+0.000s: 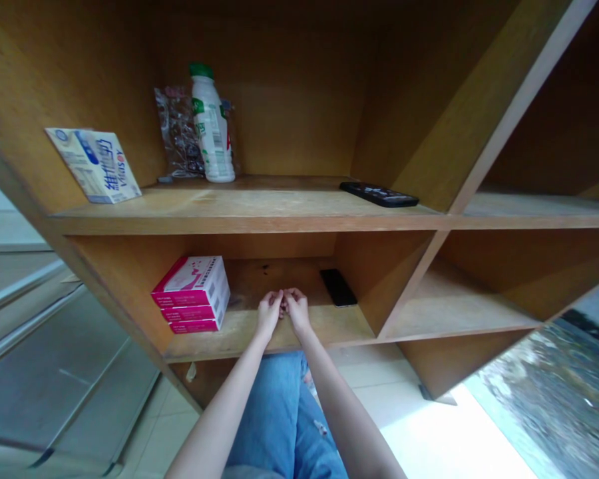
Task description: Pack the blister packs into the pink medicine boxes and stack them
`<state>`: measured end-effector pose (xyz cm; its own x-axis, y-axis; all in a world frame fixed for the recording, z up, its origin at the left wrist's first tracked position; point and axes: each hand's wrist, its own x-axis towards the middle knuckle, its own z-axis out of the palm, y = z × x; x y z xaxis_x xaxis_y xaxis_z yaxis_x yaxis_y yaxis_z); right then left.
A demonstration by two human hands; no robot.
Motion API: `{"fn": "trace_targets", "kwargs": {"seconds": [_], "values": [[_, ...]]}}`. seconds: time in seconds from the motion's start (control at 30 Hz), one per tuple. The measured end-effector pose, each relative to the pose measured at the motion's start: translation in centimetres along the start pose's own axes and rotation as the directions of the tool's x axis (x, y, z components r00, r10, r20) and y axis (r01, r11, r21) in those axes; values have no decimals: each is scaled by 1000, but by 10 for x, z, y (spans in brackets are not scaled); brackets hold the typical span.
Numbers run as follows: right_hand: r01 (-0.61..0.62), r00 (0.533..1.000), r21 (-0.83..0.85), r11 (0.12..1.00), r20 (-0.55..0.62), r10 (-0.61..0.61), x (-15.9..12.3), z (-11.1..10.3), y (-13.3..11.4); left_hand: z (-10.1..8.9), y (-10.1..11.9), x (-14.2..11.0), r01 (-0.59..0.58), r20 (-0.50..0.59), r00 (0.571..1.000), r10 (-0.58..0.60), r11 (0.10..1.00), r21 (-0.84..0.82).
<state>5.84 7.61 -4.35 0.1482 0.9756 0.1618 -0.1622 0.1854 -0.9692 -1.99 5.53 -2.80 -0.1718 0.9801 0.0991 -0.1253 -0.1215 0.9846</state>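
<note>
My left hand (270,312) and my right hand (296,309) meet over the front of the lower wooden shelf (259,336), fingertips pinched together and touching each other. Whatever lies between the fingers is too small to make out. A stack of three pink-and-white boxes (194,293) sits just left of my hands. A black phone (338,287) lies flat to their right, near the shelf's divider.
On the upper shelf (249,209) stand a white bottle with a green cap (209,126), a clear plastic bag (178,133), a blue-and-white carton (94,164) leaning at the left, and a black flat device (379,194). More compartments open to the right. My jeans-clad legs are below.
</note>
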Motion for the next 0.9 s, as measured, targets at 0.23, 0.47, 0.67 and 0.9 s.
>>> {"fn": "trace_targets", "kwargs": {"seconds": [0.23, 0.47, 0.67, 0.9], "values": [[-53, 997, 45, 998, 64, 51, -5, 1, -4, -10, -3, -6, -27, -72, 997, 21, 997, -70], [-68, 996, 79, 995, 70, 62, -5, 1, -5, -9, -8, -5, -49, -26, 998, 49, 999, 1], [-74, 995, 108, 991, 67, 67, -6, 1, -6, -9, -8, -6, -69, -10, 998, 69, 997, 35], [-88, 994, 138, 986, 75, 79, -7, 1, -10, -9, -7, -6, -74, -11, 997, 74, 996, 46]]}}
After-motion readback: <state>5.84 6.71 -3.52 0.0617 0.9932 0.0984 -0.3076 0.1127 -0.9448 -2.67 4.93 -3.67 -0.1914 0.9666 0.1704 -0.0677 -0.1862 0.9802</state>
